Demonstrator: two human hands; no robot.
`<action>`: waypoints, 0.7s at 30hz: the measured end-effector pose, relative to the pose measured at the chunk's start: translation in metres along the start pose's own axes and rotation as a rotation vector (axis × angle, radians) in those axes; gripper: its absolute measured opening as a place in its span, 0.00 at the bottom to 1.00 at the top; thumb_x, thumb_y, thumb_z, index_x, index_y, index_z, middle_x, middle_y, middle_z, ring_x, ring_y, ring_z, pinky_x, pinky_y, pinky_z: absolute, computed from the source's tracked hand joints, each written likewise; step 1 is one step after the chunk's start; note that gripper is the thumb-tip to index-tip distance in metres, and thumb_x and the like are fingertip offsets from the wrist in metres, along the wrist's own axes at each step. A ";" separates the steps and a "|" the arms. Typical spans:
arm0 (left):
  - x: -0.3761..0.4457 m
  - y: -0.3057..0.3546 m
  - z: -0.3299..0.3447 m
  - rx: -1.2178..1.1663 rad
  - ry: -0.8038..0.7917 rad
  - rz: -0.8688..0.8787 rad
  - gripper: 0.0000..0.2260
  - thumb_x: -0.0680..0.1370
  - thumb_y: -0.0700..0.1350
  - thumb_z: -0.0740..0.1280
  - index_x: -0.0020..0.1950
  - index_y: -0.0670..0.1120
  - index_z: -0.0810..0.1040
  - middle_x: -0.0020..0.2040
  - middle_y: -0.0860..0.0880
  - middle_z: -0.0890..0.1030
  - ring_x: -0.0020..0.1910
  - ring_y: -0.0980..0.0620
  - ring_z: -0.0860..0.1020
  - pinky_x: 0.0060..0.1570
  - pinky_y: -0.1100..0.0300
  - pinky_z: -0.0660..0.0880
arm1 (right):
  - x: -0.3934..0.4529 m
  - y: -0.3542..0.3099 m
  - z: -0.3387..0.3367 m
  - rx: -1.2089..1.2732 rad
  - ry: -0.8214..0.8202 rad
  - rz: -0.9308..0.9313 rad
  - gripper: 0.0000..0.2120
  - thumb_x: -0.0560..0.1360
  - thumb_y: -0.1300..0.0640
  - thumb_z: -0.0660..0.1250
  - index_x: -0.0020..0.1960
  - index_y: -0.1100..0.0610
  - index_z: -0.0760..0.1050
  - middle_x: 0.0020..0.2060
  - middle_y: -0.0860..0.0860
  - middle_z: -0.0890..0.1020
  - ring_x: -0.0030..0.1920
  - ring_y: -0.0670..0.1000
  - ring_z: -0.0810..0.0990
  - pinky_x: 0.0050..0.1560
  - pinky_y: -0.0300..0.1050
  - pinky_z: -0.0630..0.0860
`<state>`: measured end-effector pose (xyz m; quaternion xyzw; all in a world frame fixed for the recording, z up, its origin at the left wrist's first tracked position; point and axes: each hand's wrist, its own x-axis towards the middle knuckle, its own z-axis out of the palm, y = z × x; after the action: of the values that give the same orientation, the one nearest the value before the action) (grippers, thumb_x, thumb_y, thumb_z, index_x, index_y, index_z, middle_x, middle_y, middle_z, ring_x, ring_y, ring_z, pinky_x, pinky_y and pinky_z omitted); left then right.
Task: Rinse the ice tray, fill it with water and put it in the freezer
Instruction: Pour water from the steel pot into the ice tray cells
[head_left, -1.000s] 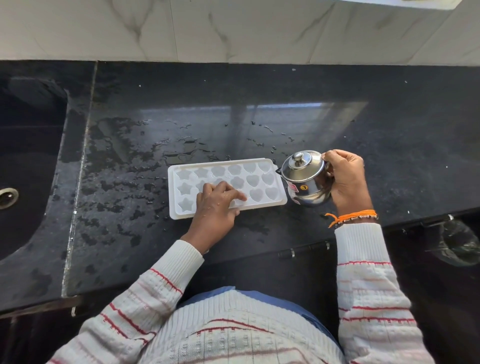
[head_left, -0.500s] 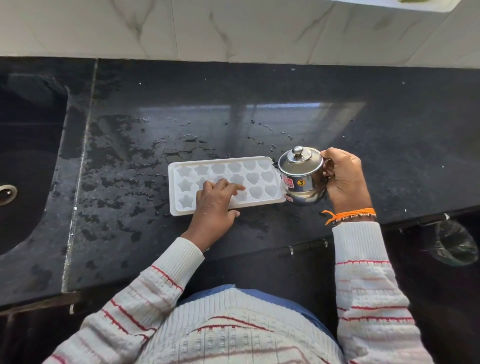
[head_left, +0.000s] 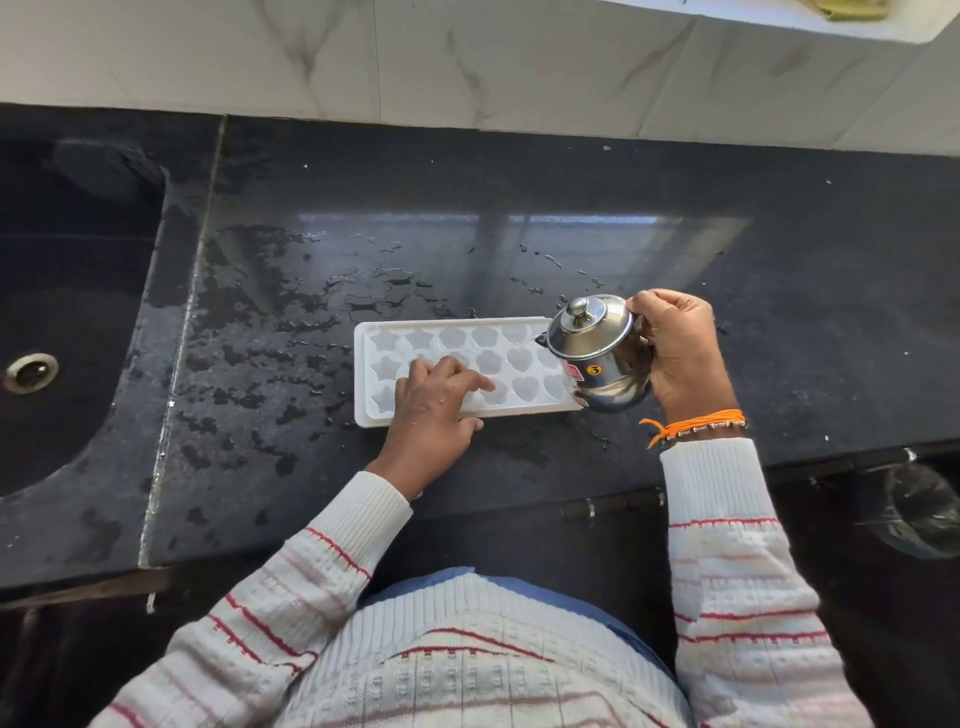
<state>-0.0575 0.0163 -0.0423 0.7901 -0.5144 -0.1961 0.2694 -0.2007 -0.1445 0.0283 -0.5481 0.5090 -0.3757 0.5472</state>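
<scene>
A white ice tray (head_left: 457, 340) with star and heart moulds lies flat on the wet black counter (head_left: 519, 208). My left hand (head_left: 434, 405) rests on its near left part, fingers spread over the moulds and thumb at the front rim. My right hand (head_left: 680, 353) grips the handle of a small steel lidded kettle (head_left: 597, 358). The kettle hangs tilted over the tray's right end, its spout pointing left above the far right moulds. I cannot tell whether water is flowing.
A black sink (head_left: 62, 312) with a round drain (head_left: 30, 371) lies to the left. Water patches spread over the counter left of and behind the tray. A marble wall (head_left: 467, 62) rises behind. The counter's front edge runs just below my wrists.
My right hand has lifted the kettle and carried it left, over the tray's right end, tilting it more. My left hand stays on the tray.
</scene>
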 end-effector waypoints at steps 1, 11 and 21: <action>0.000 0.000 0.000 -0.004 -0.001 -0.003 0.16 0.71 0.41 0.71 0.57 0.54 0.77 0.55 0.54 0.74 0.57 0.50 0.65 0.52 0.62 0.56 | 0.000 0.000 0.000 -0.011 -0.002 -0.008 0.14 0.72 0.66 0.62 0.28 0.58 0.71 0.16 0.43 0.69 0.22 0.41 0.70 0.24 0.29 0.68; -0.003 0.000 -0.003 -0.012 0.002 -0.014 0.15 0.71 0.41 0.71 0.56 0.54 0.78 0.55 0.55 0.74 0.58 0.51 0.65 0.53 0.61 0.57 | 0.000 0.000 -0.003 -0.051 0.018 -0.031 0.14 0.72 0.65 0.63 0.28 0.56 0.72 0.18 0.44 0.71 0.28 0.45 0.70 0.26 0.31 0.69; -0.003 0.000 -0.003 -0.009 -0.007 -0.017 0.17 0.71 0.41 0.71 0.58 0.54 0.77 0.56 0.54 0.74 0.58 0.50 0.65 0.53 0.61 0.57 | 0.001 0.001 -0.004 -0.021 0.008 -0.036 0.14 0.72 0.65 0.63 0.28 0.56 0.72 0.18 0.43 0.71 0.26 0.44 0.71 0.26 0.31 0.69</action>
<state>-0.0570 0.0198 -0.0394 0.7927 -0.5076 -0.2033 0.2695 -0.2049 -0.1465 0.0277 -0.5613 0.5050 -0.3823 0.5327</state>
